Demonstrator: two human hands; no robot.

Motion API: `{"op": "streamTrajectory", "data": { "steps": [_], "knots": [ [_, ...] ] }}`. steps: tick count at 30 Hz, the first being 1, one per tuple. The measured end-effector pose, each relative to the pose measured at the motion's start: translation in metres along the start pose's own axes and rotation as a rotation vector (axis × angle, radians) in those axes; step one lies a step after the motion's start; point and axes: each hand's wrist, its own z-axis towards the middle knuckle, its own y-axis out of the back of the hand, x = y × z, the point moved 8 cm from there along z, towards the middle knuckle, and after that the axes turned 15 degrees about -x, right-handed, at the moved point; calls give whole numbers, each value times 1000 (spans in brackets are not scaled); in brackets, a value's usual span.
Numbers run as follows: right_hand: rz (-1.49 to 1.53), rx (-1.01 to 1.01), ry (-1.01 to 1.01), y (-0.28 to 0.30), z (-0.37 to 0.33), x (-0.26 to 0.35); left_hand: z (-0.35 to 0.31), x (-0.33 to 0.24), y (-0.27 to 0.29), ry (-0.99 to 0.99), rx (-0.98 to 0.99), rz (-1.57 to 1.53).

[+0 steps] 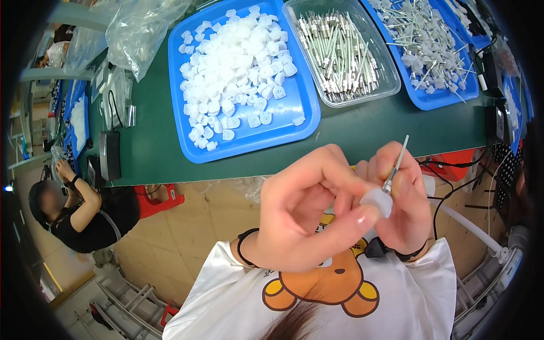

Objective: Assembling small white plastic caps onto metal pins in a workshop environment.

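Observation:
In front of my chest, short of the table's edge, my two hands meet. My left hand (314,207) pinches a translucent white plastic cap (377,202) between thumb and forefinger. My right hand (403,198) grips a thin rod with a metal collar (388,185), its pale tip pointing up and away. The rod's collar end meets the cap; how deep it sits inside I cannot tell. Loose white caps (238,73) fill much of a blue tray (192,148). Beside it, a clear plastic container (391,85) holds many similar rods (340,56).
At the right, another blue tray (430,103) holds rods with caps on them. A green table (147,147) carries the trays. Plastic bags (141,39) lie at the far left. Black cables (453,164) hang at the right. A person in black (85,215) sits at the left.

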Motion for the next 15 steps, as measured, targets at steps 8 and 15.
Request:
{"op": "streamTrajectory", "data": {
  "steps": [8,15],
  "knots": [
    [-160,105,110,0,2,8,3,-7,4,-267,77,291],
    [-280,109,131,5,6,7,3,7,12,-135,77,285]
  ]
}}
